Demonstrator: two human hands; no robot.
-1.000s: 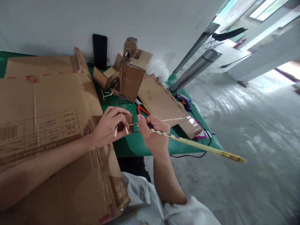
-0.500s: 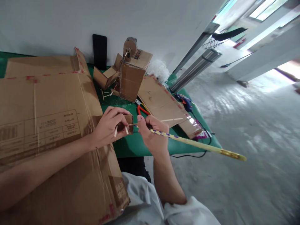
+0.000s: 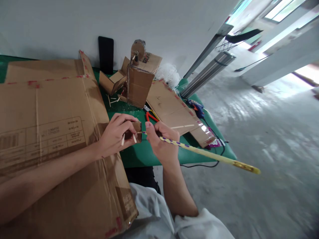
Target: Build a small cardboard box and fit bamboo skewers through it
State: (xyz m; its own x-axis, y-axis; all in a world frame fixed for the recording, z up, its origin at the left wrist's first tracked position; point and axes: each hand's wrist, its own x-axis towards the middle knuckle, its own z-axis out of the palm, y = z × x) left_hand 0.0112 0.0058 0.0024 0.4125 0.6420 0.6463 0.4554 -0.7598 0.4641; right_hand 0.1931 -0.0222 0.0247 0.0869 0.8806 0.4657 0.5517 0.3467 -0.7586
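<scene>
My left hand (image 3: 119,134) is closed around a small cardboard piece (image 3: 137,126), held above the green tabletop. Two short pale sticks (image 3: 135,138) stick out below its fingers. Between the thumb and fingers of my right hand (image 3: 163,141) is a yellow pencil (image 3: 196,148) with purple dots. Its tip points left and meets the cardboard piece; the exact contact is too small to make out. The gold ferrule and eraser end reach out to the right, past the table edge. Just behind my right hand lie red-handled pliers (image 3: 151,116).
A large flattened cardboard box (image 3: 62,103) covers the left side and lies under my left forearm. Farther back stand a cardboard construction (image 3: 140,84) and a black phone (image 3: 106,54) against the wall. A cardboard sheet (image 3: 169,106) and a blue glue gun (image 3: 197,108) with its cord lie right.
The pencil's eraser end has dipped slightly and shifted a little left. Both hands stay in nearly the same place, and the cardboard piece has not visibly moved.
</scene>
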